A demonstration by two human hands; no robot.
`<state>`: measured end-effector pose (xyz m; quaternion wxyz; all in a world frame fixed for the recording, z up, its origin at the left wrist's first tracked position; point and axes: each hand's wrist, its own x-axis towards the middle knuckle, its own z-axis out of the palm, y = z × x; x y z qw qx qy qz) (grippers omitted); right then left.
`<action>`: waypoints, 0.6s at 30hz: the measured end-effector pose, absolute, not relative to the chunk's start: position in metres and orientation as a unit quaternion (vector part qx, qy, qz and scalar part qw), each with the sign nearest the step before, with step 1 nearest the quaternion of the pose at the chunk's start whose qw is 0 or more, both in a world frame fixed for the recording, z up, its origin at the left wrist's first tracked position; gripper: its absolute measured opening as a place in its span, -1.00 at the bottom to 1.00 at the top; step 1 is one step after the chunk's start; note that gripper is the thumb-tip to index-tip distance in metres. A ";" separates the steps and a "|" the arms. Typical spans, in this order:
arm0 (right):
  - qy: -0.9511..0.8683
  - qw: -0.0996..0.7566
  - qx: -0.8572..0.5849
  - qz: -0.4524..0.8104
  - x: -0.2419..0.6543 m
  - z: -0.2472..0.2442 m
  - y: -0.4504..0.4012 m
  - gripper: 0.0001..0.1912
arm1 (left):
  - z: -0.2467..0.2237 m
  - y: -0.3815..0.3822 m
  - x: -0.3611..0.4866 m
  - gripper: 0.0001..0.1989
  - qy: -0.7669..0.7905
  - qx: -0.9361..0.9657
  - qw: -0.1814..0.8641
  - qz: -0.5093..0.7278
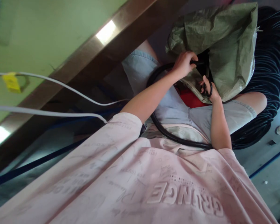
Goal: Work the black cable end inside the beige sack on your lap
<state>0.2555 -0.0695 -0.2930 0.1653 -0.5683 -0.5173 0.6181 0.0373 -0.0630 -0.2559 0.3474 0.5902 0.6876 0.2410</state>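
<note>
Between the thumb and fingers of my left hand (pixel 184 64) is a black corrugated hose (pixel 177 140), gripped near its end at the mouth of a green woven sack (pixel 233 59). The rest of the hose loops across my lap and against my shirt. My right hand (pixel 212 90) is closed around the black handles of a pair of scissors (pixel 209 88). The scissor blades point toward the dark opening of the sack, close to the hose end; whether they touch it I cannot tell. The inside of the sack is mostly hidden in shadow.
A large coil of black hose (pixel 268 68) lies to the right, behind my knee. At the left runs a metal-edged green tabletop (pixel 49 37), with white cables (pixel 60 112) crossing it and a yellow tag (pixel 12 82). A red surface (pixel 192 99) shows between my legs.
</note>
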 end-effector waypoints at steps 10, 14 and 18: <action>-0.494 0.167 -0.467 0.715 0.253 -0.277 -0.076 -0.29 | -0.252 -0.063 0.038 -0.64 0.692 0.580 0.334 0.270; -0.493 0.128 -0.485 0.711 0.255 -0.283 -0.075 -0.28 | -0.249 -0.063 0.038 -0.56 0.711 0.566 0.356 0.217; -0.503 0.122 -0.484 0.705 0.256 -0.282 -0.076 -0.30 | -0.249 -0.064 0.038 -0.60 0.695 0.577 0.355 0.239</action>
